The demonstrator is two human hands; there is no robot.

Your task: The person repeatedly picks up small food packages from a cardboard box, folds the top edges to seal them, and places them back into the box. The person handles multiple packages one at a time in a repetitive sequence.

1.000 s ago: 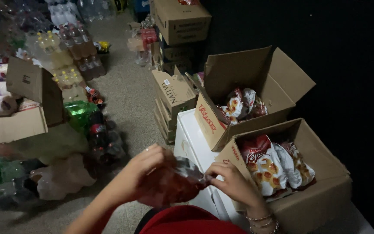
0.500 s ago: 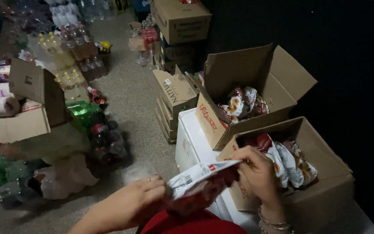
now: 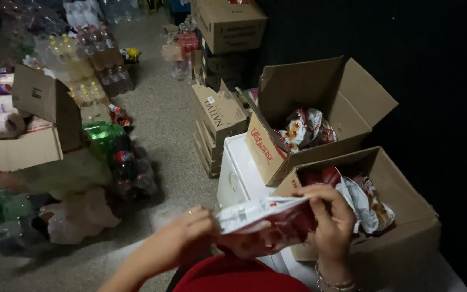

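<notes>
**Snack bag held between both hands**

At the bottom centre of the frame, the left hand (image 3: 182, 238) and right hand (image 3: 328, 219) each grip an end of a red and white bag (image 3: 263, 224), just left of the near box (image 3: 406, 216) of similar bags. The step looks like handling one bag by that box; the frame is dim. Setting it in would need a clear gap among the others.

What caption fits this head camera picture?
Both hands, left hand and right hand, hold a snack bag beside open cardboard boxes.
</notes>
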